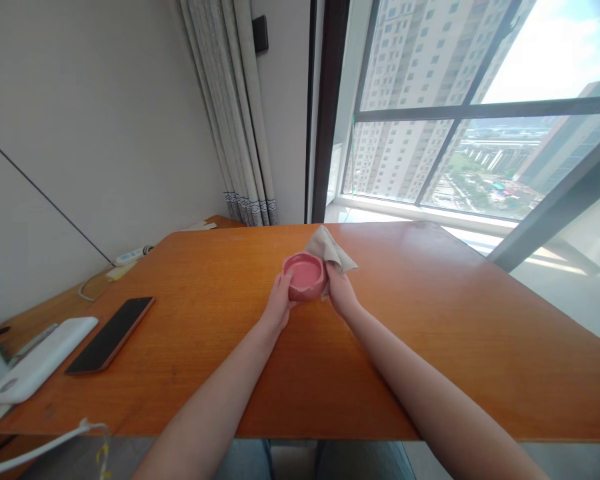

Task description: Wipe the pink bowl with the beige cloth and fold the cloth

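Observation:
A small pink bowl [306,272] with a faceted outer wall is held over the middle of the table, tilted so its inside faces me. My left hand [280,297] is closed on the bowl's left side, with the thumb near the rim. A pale grey-beige cloth [329,247] is gripped in my right hand [341,288], at the bowl's right side. Part of the cloth sticks up behind the rim and hangs over my fingers. The fingers behind the cloth and under the bowl are hidden.
The wooden table [420,347] spreads out under both arms. On its left lie a dark phone [111,335] and a white power bank [43,360] with a cable plugged in. A white cable [55,443] crosses the front left corner. A power strip [130,255] lies by the wall.

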`<state>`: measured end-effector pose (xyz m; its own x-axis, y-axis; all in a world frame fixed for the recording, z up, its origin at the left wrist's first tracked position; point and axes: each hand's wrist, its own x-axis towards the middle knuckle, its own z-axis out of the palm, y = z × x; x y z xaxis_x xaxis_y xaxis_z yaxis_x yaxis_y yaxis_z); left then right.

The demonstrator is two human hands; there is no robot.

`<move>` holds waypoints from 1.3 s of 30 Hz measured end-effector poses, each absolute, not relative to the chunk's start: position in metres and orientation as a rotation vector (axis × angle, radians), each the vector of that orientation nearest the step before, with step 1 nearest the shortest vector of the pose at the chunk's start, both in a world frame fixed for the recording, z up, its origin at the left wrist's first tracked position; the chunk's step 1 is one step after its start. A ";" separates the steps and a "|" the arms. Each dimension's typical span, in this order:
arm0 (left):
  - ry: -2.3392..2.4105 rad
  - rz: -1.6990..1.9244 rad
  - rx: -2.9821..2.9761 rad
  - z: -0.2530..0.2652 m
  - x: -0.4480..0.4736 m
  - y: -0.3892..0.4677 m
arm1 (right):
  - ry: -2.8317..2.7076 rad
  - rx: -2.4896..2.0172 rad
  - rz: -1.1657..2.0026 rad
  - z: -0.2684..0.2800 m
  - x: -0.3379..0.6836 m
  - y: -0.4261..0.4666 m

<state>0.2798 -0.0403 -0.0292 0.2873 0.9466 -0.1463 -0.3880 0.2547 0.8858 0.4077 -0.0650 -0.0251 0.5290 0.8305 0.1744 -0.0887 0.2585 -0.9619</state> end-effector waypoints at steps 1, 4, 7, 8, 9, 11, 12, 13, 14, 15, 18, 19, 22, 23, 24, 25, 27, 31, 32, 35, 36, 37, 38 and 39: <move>0.790 1.123 0.824 -0.029 0.280 -0.041 | -0.781 -1.148 0.747 -0.026 0.398 -0.067; 0.778 1.241 0.814 -0.028 0.281 -0.043 | -0.751 -1.147 0.734 -0.028 0.375 -0.074; 0.781 1.220 0.835 -0.029 0.280 -0.042 | -0.704 -1.145 0.680 -0.027 0.372 -0.077; 0.791 1.193 0.832 -0.029 0.279 -0.041 | -0.702 -1.141 0.667 -0.027 0.375 -0.076; 0.804 1.150 0.829 -0.029 0.278 -0.040 | -0.712 -1.133 0.653 -0.026 0.380 -0.075; 0.823 1.007 0.833 -0.027 0.276 -0.040 | -0.757 -1.109 0.633 -0.024 0.392 -0.072; 0.824 0.935 0.833 -0.026 0.276 -0.040 | -0.773 -1.100 0.636 -0.024 0.397 -0.069; 0.820 0.881 0.832 -0.025 0.276 -0.040 | -0.776 -1.094 0.653 -0.025 0.402 -0.067; 0.813 0.855 0.826 -0.023 0.276 -0.041 | -0.754 -1.089 0.681 -0.026 0.405 -0.065; 0.802 0.860 0.813 -0.022 0.276 -0.041 | -0.710 -1.079 0.717 -0.027 0.408 -0.062; 0.744 0.968 0.715 -0.015 0.276 -0.043 | -0.523 -1.034 0.829 -0.031 0.413 -0.057; 0.711 0.996 0.677 -0.013 0.276 -0.043 | -0.472 -1.019 0.861 -0.032 0.414 -0.055; 0.628 1.047 0.629 -0.011 0.275 -0.041 | -0.393 -0.976 0.970 -0.032 0.410 -0.054; 0.622 1.073 0.636 -0.011 0.275 -0.040 | -0.386 -0.945 1.000 -0.031 0.406 -0.055; 0.630 1.114 0.644 -0.012 0.276 -0.039 | -0.385 -0.908 1.016 -0.032 0.400 -0.056; 0.644 1.161 0.650 -0.014 0.276 -0.038 | -0.387 -0.870 1.023 -0.033 0.394 -0.057; 0.661 1.241 0.648 -0.017 0.277 -0.036 | -0.376 -0.819 1.025 -0.038 0.378 -0.060; 0.683 1.294 0.725 -0.021 0.274 -0.032 | -0.298 -0.822 1.105 -0.050 0.360 -0.062; 0.724 1.310 0.772 -0.022 0.273 -0.032 | -0.286 -0.829 1.121 -0.052 0.361 -0.061; 0.853 1.217 0.864 -0.022 0.271 -0.035 | -0.316 -0.880 1.057 -0.049 0.377 -0.058; 0.868 1.123 0.863 -0.022 0.271 -0.036 | -0.353 -0.913 1.004 -0.047 0.385 -0.056; 0.866 1.013 0.854 -0.021 0.272 -0.038 | -0.401 -0.950 0.951 -0.045 0.393 -0.056; 0.858 0.914 0.843 -0.021 0.273 -0.039 | -0.452 -0.987 0.910 -0.044 0.399 -0.055; 0.851 0.846 0.835 -0.021 0.274 -0.040 | -0.492 -1.019 0.888 -0.042 0.404 -0.055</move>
<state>0.2737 -0.0403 -0.0209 0.3991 0.8719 -0.2838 -0.2787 0.4103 0.8683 0.4042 -0.0547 -0.0423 0.5675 0.8224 -0.0407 -0.4020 0.2336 -0.8854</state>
